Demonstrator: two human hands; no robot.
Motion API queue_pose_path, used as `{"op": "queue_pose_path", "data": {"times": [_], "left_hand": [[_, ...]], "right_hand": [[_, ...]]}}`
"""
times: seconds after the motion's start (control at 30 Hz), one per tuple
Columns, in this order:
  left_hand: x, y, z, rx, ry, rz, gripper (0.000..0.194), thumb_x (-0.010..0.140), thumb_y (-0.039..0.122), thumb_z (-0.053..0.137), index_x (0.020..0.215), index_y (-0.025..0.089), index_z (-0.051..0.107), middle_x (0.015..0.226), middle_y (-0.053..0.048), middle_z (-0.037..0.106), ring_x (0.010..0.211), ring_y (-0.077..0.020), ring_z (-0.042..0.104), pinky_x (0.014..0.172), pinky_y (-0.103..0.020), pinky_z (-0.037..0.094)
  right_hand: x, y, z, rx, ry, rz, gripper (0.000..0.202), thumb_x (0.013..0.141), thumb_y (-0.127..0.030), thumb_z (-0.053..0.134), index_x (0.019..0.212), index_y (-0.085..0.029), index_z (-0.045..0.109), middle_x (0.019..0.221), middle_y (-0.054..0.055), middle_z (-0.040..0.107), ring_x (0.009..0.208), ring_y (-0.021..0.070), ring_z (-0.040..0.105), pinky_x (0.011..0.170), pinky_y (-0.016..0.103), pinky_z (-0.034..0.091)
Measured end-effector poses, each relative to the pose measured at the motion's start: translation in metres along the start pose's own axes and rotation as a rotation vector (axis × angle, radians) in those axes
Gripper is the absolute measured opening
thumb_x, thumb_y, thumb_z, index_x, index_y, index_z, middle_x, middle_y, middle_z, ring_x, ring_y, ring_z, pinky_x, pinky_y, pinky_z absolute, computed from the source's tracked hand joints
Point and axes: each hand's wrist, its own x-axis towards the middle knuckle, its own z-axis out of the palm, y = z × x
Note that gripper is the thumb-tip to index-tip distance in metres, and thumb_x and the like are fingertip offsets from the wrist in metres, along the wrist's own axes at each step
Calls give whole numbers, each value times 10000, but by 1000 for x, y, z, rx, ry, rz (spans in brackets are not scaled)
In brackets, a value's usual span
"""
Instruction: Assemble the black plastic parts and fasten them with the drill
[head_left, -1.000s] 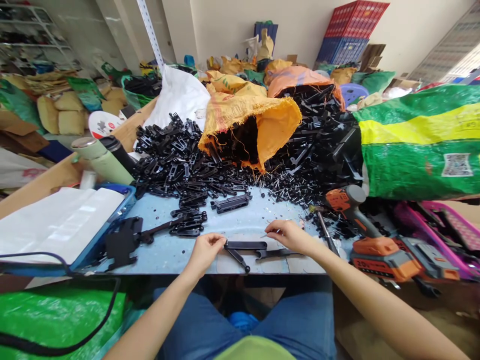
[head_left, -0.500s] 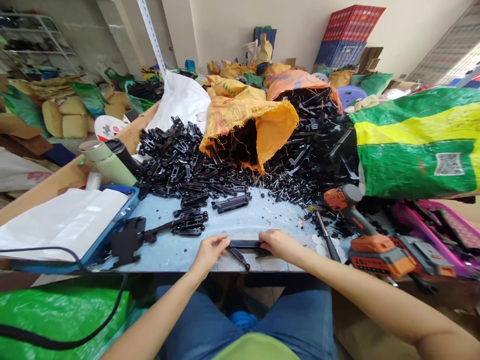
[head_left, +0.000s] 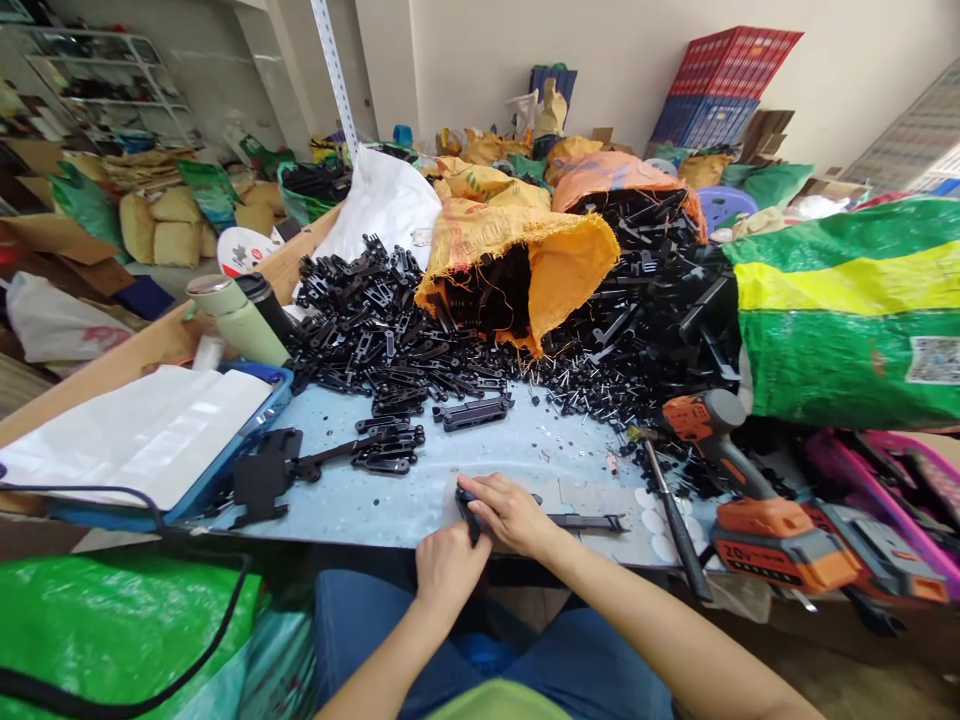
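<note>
Close together at the front edge of the table (head_left: 337,505), both hands meet on a small black plastic piece (head_left: 468,508). My left hand (head_left: 450,570) is closed around its lower end. From the right, my right hand (head_left: 511,512) lies over it with its fingers pressed on the upper end; the fingers hide much of the piece. Just right of that hand, a long black plastic bar (head_left: 589,521) rests flat on the table. Farther back sits a stack of black link arms (head_left: 472,411), with more link arms (head_left: 386,447) to its left.
Loose black parts (head_left: 375,330) are heaped behind, beside an open orange sack (head_left: 574,265). On the right lie a hammer (head_left: 679,525), a cordless power tool (head_left: 772,530) and a pink basket (head_left: 900,500). A blue tray (head_left: 262,405) and a green bottle (head_left: 236,320) stand left.
My hands were apart, holding a black bar level between them. Now they are together on a piece held more upright, and a bar lies right of them. The view has shifted slightly.
</note>
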Motion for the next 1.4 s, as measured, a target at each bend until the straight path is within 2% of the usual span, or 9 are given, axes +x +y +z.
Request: {"op": "queue_pose_path", "data": {"times": [0.4, 0.57, 0.67, 0.77, 0.9, 1.03, 1.2, 1.27, 1.4], "left_hand": [[-3, -14, 0, 24, 25, 85, 322, 866, 330, 411, 769, 149, 659, 705, -127, 667, 650, -235, 637, 602, -298, 415], [12, -26, -8, 68, 217, 618, 314, 882, 353, 416, 973, 144, 632, 948, -140, 645, 910, -251, 593, 767, -344, 437], [34, -17, -7, 142, 219, 1009, 464, 876, 426, 429, 1228, 130, 487, 1194, -159, 548, 1077, -263, 509, 894, -387, 379], [50, -1, -5, 207, 134, 998, 526, 864, 494, 415, 1197, 97, 500, 1016, -150, 619, 929, -256, 562, 775, -361, 422], [37, 9, -25, 74, 124, 877, 562, 895, 526, 255, 758, 126, 625, 675, -115, 611, 660, -212, 568, 574, -298, 401], [-5, 15, -59, -451, 69, 972, 670, 905, 523, 63, 591, 191, 553, 493, -56, 514, 476, -148, 478, 502, -276, 356], [-35, 30, -54, -971, 264, 802, 652, 909, 519, 90, 700, 201, 619, 570, -67, 572, 550, -159, 539, 555, -289, 419], [-25, 27, -41, -914, 366, 763, 715, 891, 553, 47, 907, 190, 662, 719, -107, 636, 675, -194, 592, 630, -321, 453], [30, 0, -22, -406, 436, 800, 817, 813, 683, 85, 1213, 150, 556, 914, -155, 646, 865, -249, 592, 741, -357, 444]], "right_hand": [[-6, -16, -2, -180, -65, 79, 412, 940, -333, 323, 1326, -213, 408, 1182, 116, 523, 1038, 219, 491, 881, 378, 445], [-68, 8, -35, -354, 68, 44, 589, 849, -520, 453, 1296, -139, 407, 1346, 179, 386, 1208, 290, 381, 967, 469, 345], [-109, 37, -49, -522, 86, 234, 547, 771, -627, 489, 980, -133, 595, 1009, 175, 597, 922, 282, 549, 769, 403, 427], [-122, 49, -57, -604, -19, 282, 501, 813, -620, 425, 670, -165, 579, 654, 87, 589, 644, 201, 545, 616, 314, 378], [-108, 26, -81, -465, -81, 154, 619, 828, -680, 254, 612, -180, 548, 583, 71, 550, 562, 176, 497, 545, 302, 306], [-89, -19, -93, 88, -93, -139, 683, 840, -669, 44, 594, -216, 493, 492, 30, 456, 504, 163, 453, 526, 300, 309], [-52, -49, -25, 492, 478, -75, 520, 860, -595, 71, 803, -237, 443, 693, 52, 522, 633, 186, 516, 592, 313, 413], [-29, -41, 5, 369, 642, 111, 520, 875, -510, -6, 960, -230, 425, 968, 126, 530, 860, 226, 538, 703, 364, 443], [30, 16, 4, -18, 404, 263, 377, 924, -283, 99, 1011, -207, 457, 1131, 126, 515, 1078, 191, 477, 881, 335, 402]]}}
